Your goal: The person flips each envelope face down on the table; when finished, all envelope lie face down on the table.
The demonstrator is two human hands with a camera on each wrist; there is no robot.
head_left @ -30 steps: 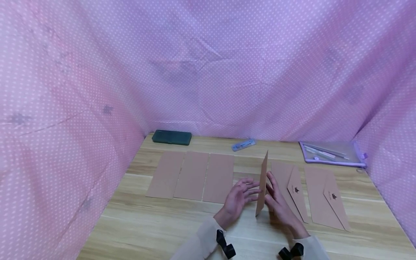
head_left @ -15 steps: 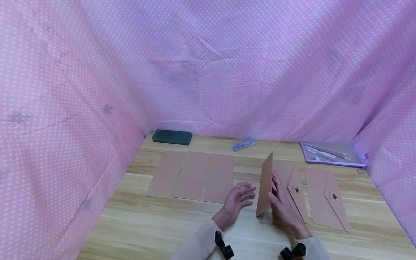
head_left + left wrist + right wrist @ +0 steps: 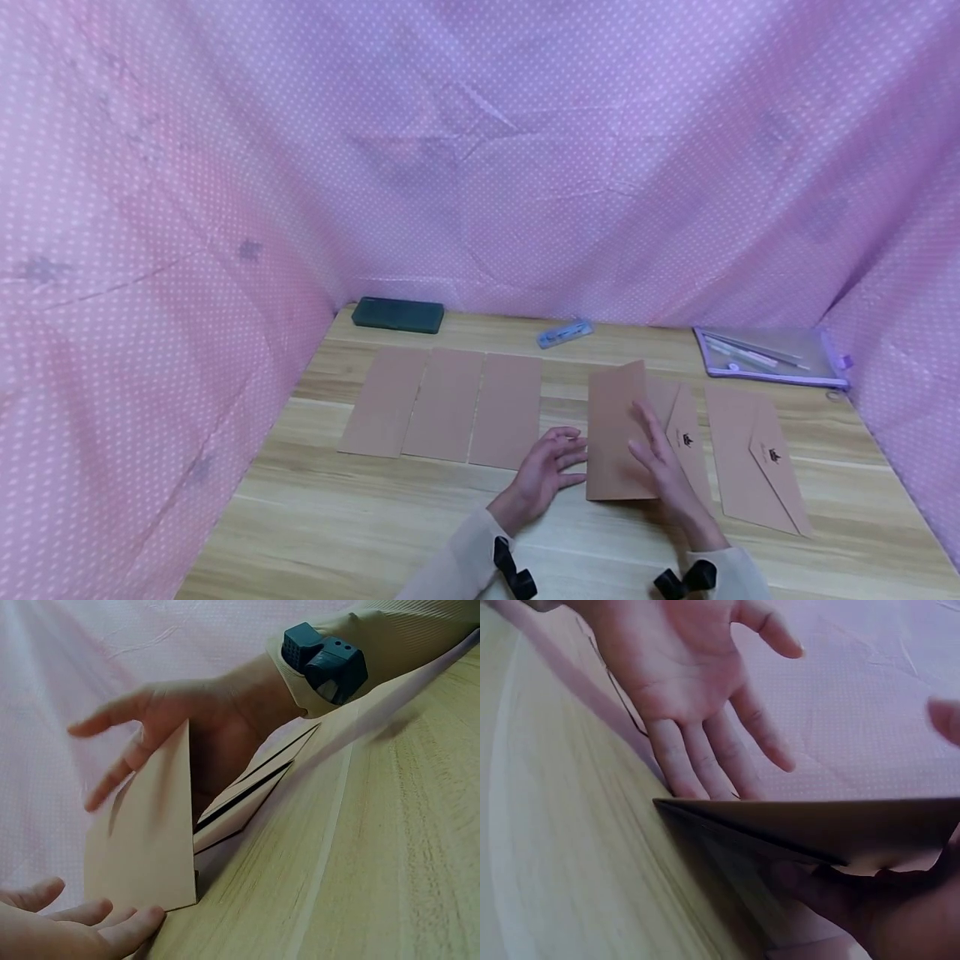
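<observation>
A brown paper envelope (image 3: 617, 437) leans tilted over the table, plain face up, its left edge low by the wood. My right hand (image 3: 671, 475) holds it from the right, with fingers behind it and the thumb over its plain face. In the right wrist view a thumb (image 3: 946, 720) stands off the envelope's upper side. My left hand (image 3: 542, 475) has straight, spread fingers, with fingertips right at the envelope's left edge. In the left wrist view these fingertips meet its lower corner. Under and beside my right hand lies an envelope (image 3: 686, 442) with a crown print on its flap.
Another crown-printed envelope (image 3: 757, 458) lies to the right. Three plain brown paper rectangles (image 3: 442, 404) form a row at left. Along the back are a dark green case (image 3: 398, 316), a small blue packet (image 3: 565, 334) and a purple-edged zip pouch (image 3: 772, 354) with pens.
The envelope has turned from nearly upright to leaning back to the right, its plain face now showing. My left hand drew off its face, then came to its left edge. My right hand shifted slightly right.
</observation>
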